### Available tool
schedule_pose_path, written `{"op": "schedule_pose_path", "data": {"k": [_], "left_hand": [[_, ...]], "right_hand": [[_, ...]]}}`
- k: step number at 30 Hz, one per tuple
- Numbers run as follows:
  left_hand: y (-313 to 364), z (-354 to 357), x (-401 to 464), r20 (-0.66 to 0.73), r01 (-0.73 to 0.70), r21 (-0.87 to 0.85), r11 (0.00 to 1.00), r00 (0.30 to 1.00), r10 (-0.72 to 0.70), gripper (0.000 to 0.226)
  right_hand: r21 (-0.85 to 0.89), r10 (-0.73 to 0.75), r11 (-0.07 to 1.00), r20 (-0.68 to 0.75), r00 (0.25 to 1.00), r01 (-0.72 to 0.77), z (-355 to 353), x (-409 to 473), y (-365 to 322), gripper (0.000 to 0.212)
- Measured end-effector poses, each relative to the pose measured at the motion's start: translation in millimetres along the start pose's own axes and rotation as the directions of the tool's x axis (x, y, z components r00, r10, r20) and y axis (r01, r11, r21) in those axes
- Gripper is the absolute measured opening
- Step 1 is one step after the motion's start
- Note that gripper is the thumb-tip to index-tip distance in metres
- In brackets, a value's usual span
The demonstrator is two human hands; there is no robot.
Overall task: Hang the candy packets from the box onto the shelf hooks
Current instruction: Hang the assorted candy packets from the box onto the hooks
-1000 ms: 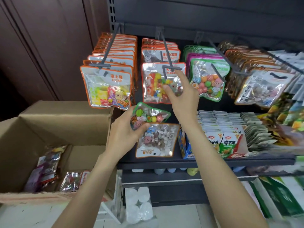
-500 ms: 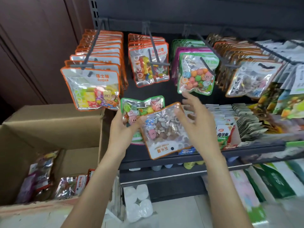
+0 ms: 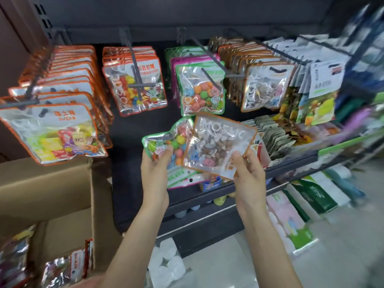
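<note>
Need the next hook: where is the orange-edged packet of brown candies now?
Centre of the head view, the orange-edged packet is pinched by the right hand, overlapping the green-edged packet.

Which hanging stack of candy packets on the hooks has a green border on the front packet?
The third stack from the left: its front packet is edged in green. The front packets on the other candy hooks have orange borders.

I get even, fairly bright indoor light from above, with white glare flaring off the clear packet fronts [image 3: 133, 88] and the orange-edged packet [image 3: 218, 142] held in the middle. The right edge smears into motion blur, the wide lens bends the shelf rail [image 3: 207, 196], and the shelf back sits in deep shadow.
</note>
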State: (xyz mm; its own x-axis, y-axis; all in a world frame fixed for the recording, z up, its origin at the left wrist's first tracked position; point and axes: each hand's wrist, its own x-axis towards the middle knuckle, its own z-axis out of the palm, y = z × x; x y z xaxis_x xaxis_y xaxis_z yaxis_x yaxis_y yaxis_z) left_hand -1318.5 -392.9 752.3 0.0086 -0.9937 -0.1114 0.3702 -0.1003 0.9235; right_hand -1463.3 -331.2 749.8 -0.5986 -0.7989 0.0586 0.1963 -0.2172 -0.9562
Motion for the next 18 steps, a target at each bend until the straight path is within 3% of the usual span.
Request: {"op": "schedule_pose_path", "data": {"k": [2,3,6,9,11,12,13,15,17,18], "left_hand": [[-1,5,3,0.028,-0.065,0.055,0.996,0.998,0.064,0.022],[-1,4,7,0.067,-0.161,0.164,0.973,0.986,0.152,0.020],[4,-5,18,0.329,-0.466,0.501,0.729,0.882,0.338,0.020],[17,-4,30,0.619,-0.624,0.589,0.514,0.757,0.209,0.045],[24,6,34,0.777,-0.761,0.556,0.335,0.619,0.115,0.049],[25,14,35,0.817,-0.801,0.521,0.295,0.568,0.102,0.046],[25,24,36,0.836,-0.820,0.486,0.303,0.537,0.112,0.042],[24,48,35,0.835,-0.808,0.423,0.410,0.523,0.170,0.041],[21,76,33,0.800,-0.747,0.401,0.531,0.568,0.193,0.043],[19,89,32,0.776,-0.711,0.406,0.574,0.600,0.195,0.045]], "right_hand": [[-0.074,-0.151,0.986,-0.055,0.987,0.147,-9,6,-11,0.013],[-0.141,-0.225,0.966,-0.035,0.974,0.218,-17,10,-18,0.013],[-0.350,-0.359,0.855,0.133,0.924,0.383,-44,30,-46,0.018],[-0.588,-0.494,0.601,0.259,0.830,0.542,-63,59,-77,0.004],[-0.674,-0.584,0.395,0.340,0.737,0.624,-69,79,-92,0.010],[-0.696,-0.609,0.290,0.396,0.688,0.657,-72,90,-97,0.015],[-0.694,-0.611,0.196,0.466,0.640,0.692,-74,100,-101,0.019],[-0.627,-0.552,0.100,0.611,0.567,0.773,-75,118,-108,0.022],[-0.532,-0.488,0.117,0.705,0.515,0.839,-74,131,-113,0.022],[-0.509,-0.473,0.177,0.706,0.527,0.842,-73,136,-115,0.017]]}}
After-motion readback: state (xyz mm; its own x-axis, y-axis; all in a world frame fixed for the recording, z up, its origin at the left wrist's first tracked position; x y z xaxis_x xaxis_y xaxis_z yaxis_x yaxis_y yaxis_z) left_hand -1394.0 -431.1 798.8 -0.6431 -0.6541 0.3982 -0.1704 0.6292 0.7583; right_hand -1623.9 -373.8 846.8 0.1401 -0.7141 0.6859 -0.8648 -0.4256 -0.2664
